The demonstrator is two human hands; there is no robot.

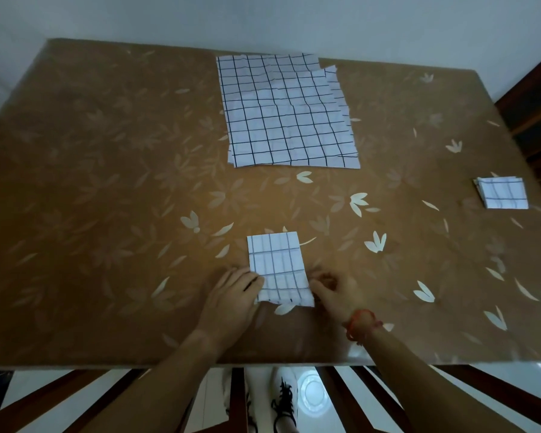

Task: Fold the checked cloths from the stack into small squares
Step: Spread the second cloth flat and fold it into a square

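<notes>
Head cam, looking down at a brown flower-print table [107, 151]. Near the front edge, pretty much dead centre: a half-folded cloth [277, 264], white with dark checks, lying flat as a narrow rectangle with the long side running away from the body.

Left hand [231, 292] on the near left corner of it, fingers fairly straight and pressing flat, not clenched. Right hand [334, 290] at the near right corner, fingers curled in and pinching the edge. Red string bracelet [361, 323] on that wrist.

Further back, near the far edge: the stack [288, 114] of unfolded checked cloths, spread flat, a bit wrinkly, edges not quite lined up. Well off to the right: a small pile of folded squares [503, 193], close to the table's side. Dark wooden chair [531, 98] beyond the right edge. Shoes [283, 401] visible below the front edge.
</notes>
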